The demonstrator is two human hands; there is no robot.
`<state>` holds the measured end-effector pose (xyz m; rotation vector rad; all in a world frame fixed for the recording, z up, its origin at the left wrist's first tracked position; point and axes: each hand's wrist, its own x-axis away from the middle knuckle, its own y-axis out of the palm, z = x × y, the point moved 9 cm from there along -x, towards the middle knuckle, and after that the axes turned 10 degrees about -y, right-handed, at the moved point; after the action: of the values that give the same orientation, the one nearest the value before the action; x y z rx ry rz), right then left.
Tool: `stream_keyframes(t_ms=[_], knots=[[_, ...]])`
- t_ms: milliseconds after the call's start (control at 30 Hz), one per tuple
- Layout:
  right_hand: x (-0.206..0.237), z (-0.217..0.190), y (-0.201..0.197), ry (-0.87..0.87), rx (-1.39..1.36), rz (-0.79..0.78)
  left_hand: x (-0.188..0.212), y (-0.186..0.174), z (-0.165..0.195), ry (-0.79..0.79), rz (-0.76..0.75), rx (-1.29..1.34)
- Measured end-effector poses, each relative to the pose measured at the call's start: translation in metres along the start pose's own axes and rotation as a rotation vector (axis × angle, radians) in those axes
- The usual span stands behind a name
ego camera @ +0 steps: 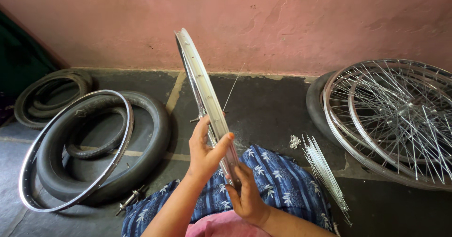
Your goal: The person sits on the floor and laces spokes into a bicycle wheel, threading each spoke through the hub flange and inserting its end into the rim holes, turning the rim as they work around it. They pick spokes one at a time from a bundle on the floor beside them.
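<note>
Both hands hold a bare silver rim (203, 88) upright over the person's lap: the left hand (203, 154) has its fingers clamped on its edge, the right hand (247, 194) grips below. Loose spokes (325, 171) lie on the floor (268, 105) beside spoked wheels (400, 119).

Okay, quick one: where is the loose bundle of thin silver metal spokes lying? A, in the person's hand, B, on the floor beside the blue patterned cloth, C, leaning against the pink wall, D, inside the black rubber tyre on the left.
B: the bundle of thin silver metal spokes lies on the dark floor next to the blue patterned cloth.
</note>
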<state>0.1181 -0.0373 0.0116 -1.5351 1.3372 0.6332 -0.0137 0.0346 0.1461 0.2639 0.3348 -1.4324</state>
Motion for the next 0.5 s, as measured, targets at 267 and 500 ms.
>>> stream_keyframes(t_ms=[267, 500], knots=[[-0.048, -0.038, 0.032, -0.104, -0.284, -0.287, 0.002, -0.028, -0.001, -0.141, 0.065, -0.068], [-0.028, 0.03, 0.036, 0.076, -0.103, -0.149, -0.019, -0.113, -0.003, -0.238, -0.183, 0.139]])
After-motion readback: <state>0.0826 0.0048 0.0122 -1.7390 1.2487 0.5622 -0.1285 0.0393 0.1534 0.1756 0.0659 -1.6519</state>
